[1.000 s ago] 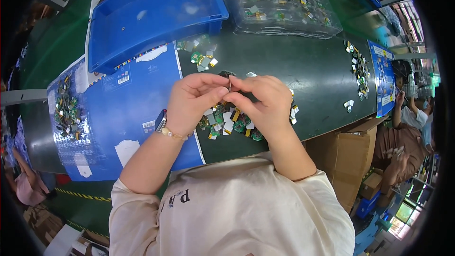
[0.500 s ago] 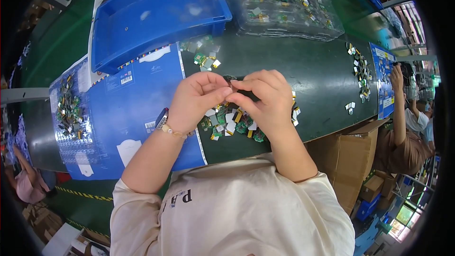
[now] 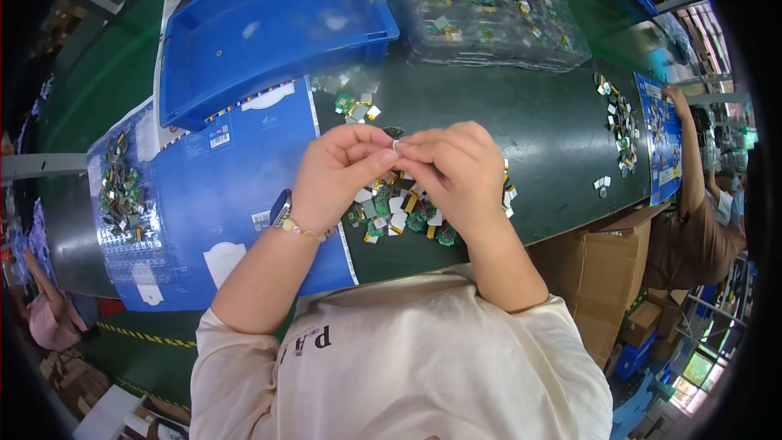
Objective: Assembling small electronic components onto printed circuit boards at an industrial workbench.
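Observation:
My left hand [image 3: 340,173] and my right hand [image 3: 461,169] meet over the dark green table, thumbs and fingers pinched together. Between their fingertips shows a small pale piece [image 3: 396,147], mostly covered, so its exact kind is hidden. Beneath and just in front of my hands lies a loose pile of small green circuit boards [image 3: 418,218] with silver and white flat parts and yellow tape. Farther off, past my left hand, more little boards [image 3: 356,107] lie in a small heap.
A blue plastic bin [image 3: 269,41] stands at the far left on blue printed sheets [image 3: 244,163]. Stacked clear trays [image 3: 497,8] hold boards at the back. More boards lie in a clear tray [image 3: 122,187] at left and loose at right [image 3: 623,130]. A cardboard box [image 3: 582,285] adjoins the near edge. A co-worker's arm [image 3: 688,147] reaches in at right.
The pale piece now shows between my fingertips, where it was mostly hidden before. My hands stay almost in place. At right, the co-worker's hand has moved over the blue sheet.

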Action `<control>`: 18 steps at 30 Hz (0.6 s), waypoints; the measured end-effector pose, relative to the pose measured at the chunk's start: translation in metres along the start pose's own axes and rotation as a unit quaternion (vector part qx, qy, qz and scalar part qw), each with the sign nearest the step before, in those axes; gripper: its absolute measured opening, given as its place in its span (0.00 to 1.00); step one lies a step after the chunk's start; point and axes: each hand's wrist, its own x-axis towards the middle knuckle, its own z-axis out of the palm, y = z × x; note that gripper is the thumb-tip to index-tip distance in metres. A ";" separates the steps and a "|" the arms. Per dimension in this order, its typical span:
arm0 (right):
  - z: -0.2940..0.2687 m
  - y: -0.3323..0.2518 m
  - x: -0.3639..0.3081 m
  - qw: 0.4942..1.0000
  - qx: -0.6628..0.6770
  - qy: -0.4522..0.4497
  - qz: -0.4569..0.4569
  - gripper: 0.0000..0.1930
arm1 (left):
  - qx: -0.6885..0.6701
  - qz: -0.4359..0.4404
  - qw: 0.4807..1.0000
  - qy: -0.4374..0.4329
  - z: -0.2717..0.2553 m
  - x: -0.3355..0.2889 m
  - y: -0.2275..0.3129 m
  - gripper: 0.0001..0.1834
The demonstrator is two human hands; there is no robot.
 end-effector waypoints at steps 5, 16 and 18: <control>-0.006 -0.001 0.013 0.997 0.024 -0.064 0.045 0.10 | -0.033 0.005 0.999 -0.002 -0.003 0.001 -0.004 0.08; -0.003 0.001 0.059 0.989 0.045 -0.123 -0.072 0.12 | -0.199 0.008 0.980 -0.020 -0.014 0.004 0.001 0.07; 0.002 0.000 0.057 0.991 0.041 -0.112 -0.066 0.12 | -0.230 0.010 0.973 -0.007 -0.012 0.002 0.003 0.06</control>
